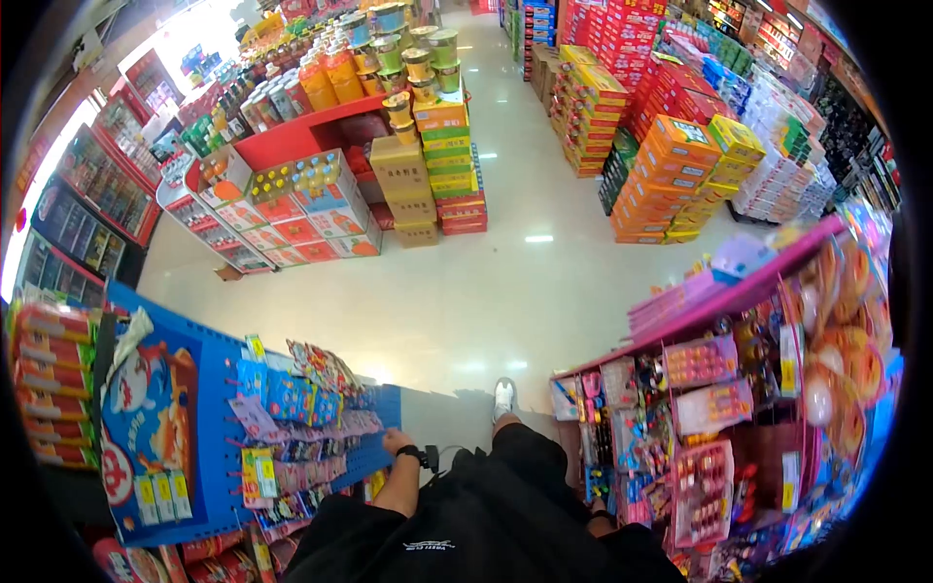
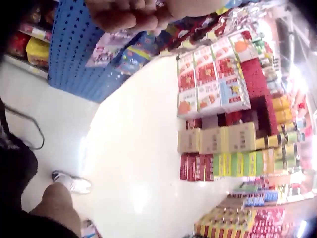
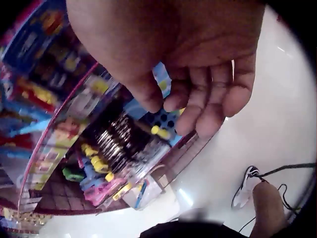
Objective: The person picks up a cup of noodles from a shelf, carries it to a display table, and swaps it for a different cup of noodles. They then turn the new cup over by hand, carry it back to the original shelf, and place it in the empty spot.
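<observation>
My left hand point(image 1: 397, 442) hangs beside the blue pegboard rack point(image 1: 209, 428), close to its rows of hanging packets point(image 1: 311, 398). In the left wrist view its loosely bent fingers point(image 2: 119, 20) overlap the pegboard and a pinkish packet point(image 2: 106, 47), and nothing shows in their grasp. My right hand point(image 3: 183, 64) hangs with relaxed, slightly curled fingers and holds nothing. Behind it is a pink-edged rack with small colourful toys point(image 3: 101, 183). In the head view most of that hand is hidden behind my dark clothing.
A pink-edged rack point(image 1: 695, 291) stands on my right. Ahead, the pale shiny floor point(image 1: 486, 282) runs as an aisle between stacked drink boxes point(image 1: 311, 209) at left and orange cartons point(image 1: 671, 170) at right. Glass-door fridges point(image 1: 83, 214) line the far left. A cable point(image 2: 29, 124) hangs near my leg.
</observation>
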### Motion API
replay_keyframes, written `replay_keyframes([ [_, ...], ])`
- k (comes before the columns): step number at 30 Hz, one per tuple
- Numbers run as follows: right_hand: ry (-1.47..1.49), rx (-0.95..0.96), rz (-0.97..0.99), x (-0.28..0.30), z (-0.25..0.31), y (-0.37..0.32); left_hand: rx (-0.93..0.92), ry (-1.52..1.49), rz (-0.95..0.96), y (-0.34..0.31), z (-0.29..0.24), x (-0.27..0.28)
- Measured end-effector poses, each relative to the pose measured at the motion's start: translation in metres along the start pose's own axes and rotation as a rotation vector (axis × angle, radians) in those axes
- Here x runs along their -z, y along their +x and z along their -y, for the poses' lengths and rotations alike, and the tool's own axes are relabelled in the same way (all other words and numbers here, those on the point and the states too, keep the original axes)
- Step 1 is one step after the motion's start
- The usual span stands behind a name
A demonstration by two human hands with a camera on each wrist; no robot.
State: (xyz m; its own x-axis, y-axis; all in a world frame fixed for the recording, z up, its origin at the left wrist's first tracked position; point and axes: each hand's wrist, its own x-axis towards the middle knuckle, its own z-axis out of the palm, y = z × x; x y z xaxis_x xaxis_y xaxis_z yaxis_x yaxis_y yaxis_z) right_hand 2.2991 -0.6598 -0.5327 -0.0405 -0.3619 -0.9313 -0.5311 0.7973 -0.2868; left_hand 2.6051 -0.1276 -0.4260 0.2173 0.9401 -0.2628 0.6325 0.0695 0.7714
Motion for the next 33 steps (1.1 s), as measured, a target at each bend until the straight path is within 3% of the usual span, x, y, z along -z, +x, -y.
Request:
replay_keyframes([
  [3, 0.185, -0.119, 0.067, -0.064, 0.038, 0.001, 0.027, 0.056, -0.134, 0.048, -0.038, -0.011],
  [5, -0.023, -0.029, 0.356, -0.095, 0.081, 0.012, 0.046, 0.153, -0.187, 0.068, -0.07, -0.022],
  [6, -0.131, 0.025, 0.5, -0.118, 0.1, 0.019, 0.14, 0.115, -0.103, 0.052, -0.111, -0.02],
  [8, -0.076, -0.029, 0.474, -0.176, 0.127, 0.022, 0.077, 0.237, -0.1, 0.043, -0.147, -0.04],
  [11, -0.114, -0.034, 0.355, -0.251, 0.172, 0.025, -0.042, -0.071, 0.017, 0.056, -0.133, -0.109],
  [13, -0.177, -0.008, 0.271, -0.308, 0.21, 0.003, 0.03, -0.08, -0.08, 0.045, -0.147, -0.159],
  [14, -0.189, -0.005, 0.248, -0.334, 0.229, -0.029, 0.088, 0.103, -0.101, 0.021, -0.182, -0.167],
  [16, -0.265, -0.006, 0.386, -0.365, 0.238, 0.022, 0.021, -0.137, 0.006, 0.033, -0.171, -0.222],
  [19, -0.39, 0.073, 0.343, -0.433, 0.275, 0.012, 0.094, -0.292, 0.263, 0.025, -0.238, -0.246],
  [21, -0.422, 0.052, 0.347, -0.48, 0.294, 0.008, -0.001, -0.255, 0.193, 0.044, -0.262, -0.272],
  [22, -0.469, 0.039, 0.344, -0.509, 0.31, -0.062, -0.047, -0.235, 0.164, 0.057, -0.27, -0.286],
  [24, -0.416, 0.058, 0.422, -0.553, 0.329, -0.08, 0.005, -0.219, 0.064, 0.112, -0.247, -0.334],
  [25, -0.39, 0.068, 0.462, -0.573, 0.341, -0.08, 0.076, -0.194, 0.031, 0.124, -0.264, -0.341],
  [28, -0.205, 0.307, 0.254, -0.642, 0.367, -0.077, 0.304, -0.218, -0.011, 0.15, -0.333, -0.344],
  [29, -0.053, 0.448, 0.117, -0.669, 0.375, -0.118, 0.239, -0.176, -0.049, 0.154, -0.361, -0.344],
  [30, -0.052, 0.462, 0.079, -0.696, 0.39, -0.129, 0.172, -0.176, -0.056, 0.165, -0.378, -0.35],
  [32, -0.048, 0.479, 0.0, -0.74, 0.415, -0.143, 0.222, -0.277, 0.054, 0.214, -0.37, -0.38],
  [33, 0.024, 0.615, 0.022, -0.767, 0.424, -0.131, 0.209, -0.274, 0.081, 0.224, -0.381, -0.386],
])
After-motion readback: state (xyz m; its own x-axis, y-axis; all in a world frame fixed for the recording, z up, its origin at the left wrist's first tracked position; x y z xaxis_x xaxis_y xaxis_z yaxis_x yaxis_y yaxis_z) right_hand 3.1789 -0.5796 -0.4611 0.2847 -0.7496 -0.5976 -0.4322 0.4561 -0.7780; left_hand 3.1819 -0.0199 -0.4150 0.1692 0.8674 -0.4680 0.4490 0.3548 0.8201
